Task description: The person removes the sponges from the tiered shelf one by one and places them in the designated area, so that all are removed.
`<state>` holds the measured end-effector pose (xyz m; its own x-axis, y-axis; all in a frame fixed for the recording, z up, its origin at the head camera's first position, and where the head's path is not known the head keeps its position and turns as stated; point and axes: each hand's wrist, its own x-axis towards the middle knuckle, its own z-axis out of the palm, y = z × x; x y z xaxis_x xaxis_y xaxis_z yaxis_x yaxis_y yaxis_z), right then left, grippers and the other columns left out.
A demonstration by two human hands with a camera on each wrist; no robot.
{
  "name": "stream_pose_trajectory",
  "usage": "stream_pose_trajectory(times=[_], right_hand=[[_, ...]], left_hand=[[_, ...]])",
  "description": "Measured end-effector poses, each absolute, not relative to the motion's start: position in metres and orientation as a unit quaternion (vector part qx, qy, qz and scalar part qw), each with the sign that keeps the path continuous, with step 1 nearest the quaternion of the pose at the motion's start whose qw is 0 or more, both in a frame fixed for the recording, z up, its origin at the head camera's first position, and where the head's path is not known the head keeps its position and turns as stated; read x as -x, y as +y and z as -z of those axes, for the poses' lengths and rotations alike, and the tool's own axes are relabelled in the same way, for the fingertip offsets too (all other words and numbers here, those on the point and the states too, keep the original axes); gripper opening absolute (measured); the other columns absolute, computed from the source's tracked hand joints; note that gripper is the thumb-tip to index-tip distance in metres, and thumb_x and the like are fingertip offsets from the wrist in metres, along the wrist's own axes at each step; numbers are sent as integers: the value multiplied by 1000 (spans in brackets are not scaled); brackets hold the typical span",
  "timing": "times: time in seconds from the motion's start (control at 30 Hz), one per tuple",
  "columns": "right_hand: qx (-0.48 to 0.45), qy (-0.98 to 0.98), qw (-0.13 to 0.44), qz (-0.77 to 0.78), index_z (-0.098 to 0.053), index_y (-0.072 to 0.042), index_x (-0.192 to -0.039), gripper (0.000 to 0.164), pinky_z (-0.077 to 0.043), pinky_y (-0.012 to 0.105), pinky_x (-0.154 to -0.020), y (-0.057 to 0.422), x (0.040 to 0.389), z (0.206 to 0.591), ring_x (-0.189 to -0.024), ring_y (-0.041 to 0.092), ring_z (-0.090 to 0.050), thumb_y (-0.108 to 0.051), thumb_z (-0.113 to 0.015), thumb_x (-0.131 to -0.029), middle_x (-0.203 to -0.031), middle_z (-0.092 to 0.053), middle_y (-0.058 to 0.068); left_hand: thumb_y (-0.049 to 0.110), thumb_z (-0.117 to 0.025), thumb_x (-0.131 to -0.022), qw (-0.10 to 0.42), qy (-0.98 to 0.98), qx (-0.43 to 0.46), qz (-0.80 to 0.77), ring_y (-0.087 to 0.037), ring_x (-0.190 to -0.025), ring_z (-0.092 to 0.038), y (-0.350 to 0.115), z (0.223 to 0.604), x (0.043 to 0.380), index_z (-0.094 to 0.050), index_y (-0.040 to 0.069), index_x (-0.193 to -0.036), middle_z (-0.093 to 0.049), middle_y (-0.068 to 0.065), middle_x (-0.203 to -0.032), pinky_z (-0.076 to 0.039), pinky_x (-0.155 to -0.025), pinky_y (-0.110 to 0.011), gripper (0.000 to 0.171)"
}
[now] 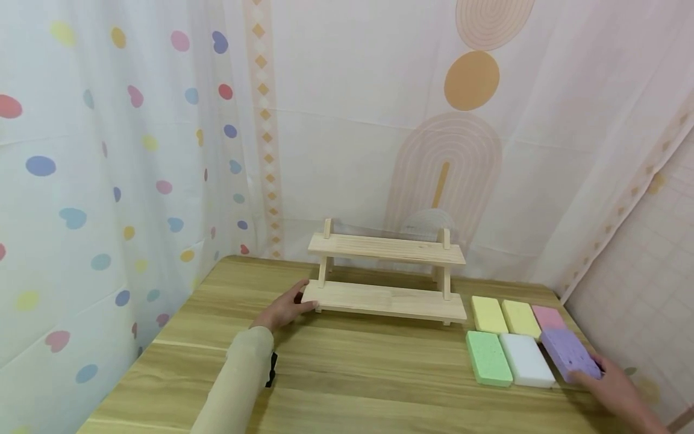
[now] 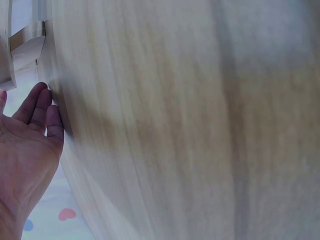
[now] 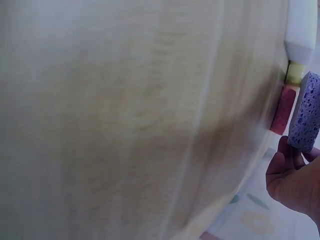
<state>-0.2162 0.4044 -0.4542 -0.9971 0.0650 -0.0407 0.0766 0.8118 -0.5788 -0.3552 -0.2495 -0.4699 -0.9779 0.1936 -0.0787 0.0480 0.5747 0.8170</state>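
A two-tier wooden display stand [image 1: 385,299] sits on the table. My left hand [image 1: 285,306] grips the left end of its lower board, thumb at the front edge and a finger at the back corner. In the left wrist view, the other fingers of the left hand [image 2: 31,145] extend beside the stand's end. At the right, my right hand [image 1: 612,386] holds a purple sponge [image 1: 569,354] by its near end. The right wrist view shows this purple sponge [image 3: 306,115] raised off the table, above a pink sponge [image 3: 283,110].
Left of the purple sponge lie a white sponge [image 1: 527,360] and a green sponge [image 1: 490,358]. Behind them are two yellow sponges [image 1: 488,314] and the pink sponge [image 1: 548,317]. Patterned curtains [image 1: 347,169] hang around the wood-grain table [image 1: 347,386].
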Motion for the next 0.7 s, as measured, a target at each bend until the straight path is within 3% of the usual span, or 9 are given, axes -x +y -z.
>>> stream_pose_trajectory(times=[0.13,0.2,0.43,0.7], right_hand=[[-48,953,24,298,-23,30,-136,84,-46,45,-85,406,213,457,-112,50,-49,-35,-60,-97,-131,-38,48],[-58,952,36,298,-22,30,-136,86,-44,53,-87,407,213,459,-113,51,-48,-37,-59,-98,-131,-36,49],[-75,955,47,283,-20,30,-136,90,-43,56,-88,413,210,464,-112,53,-46,-41,-59,-97,-132,-32,51],[-71,958,46,274,-29,29,-132,87,-46,53,-85,412,207,464,-110,52,-50,-44,-59,-97,-126,-41,48]], left_hand=[[44,-65,-95,78,885,-71,-453,-38,-135,-40,-250,470,355,-19,10,-159,-43,-24,-147,-32,-109,-56,86],[43,-65,-96,77,887,-69,-450,-39,-135,-40,-249,470,355,-19,10,-159,-43,-25,-147,-32,-109,-56,85],[43,-65,-96,77,887,-71,-450,-38,-134,-41,-249,470,354,-19,10,-159,-43,-24,-147,-33,-108,-56,85],[42,-65,-96,76,888,-73,-447,-38,-133,-42,-249,469,354,-19,9,-159,-45,-24,-145,-34,-107,-56,84]])
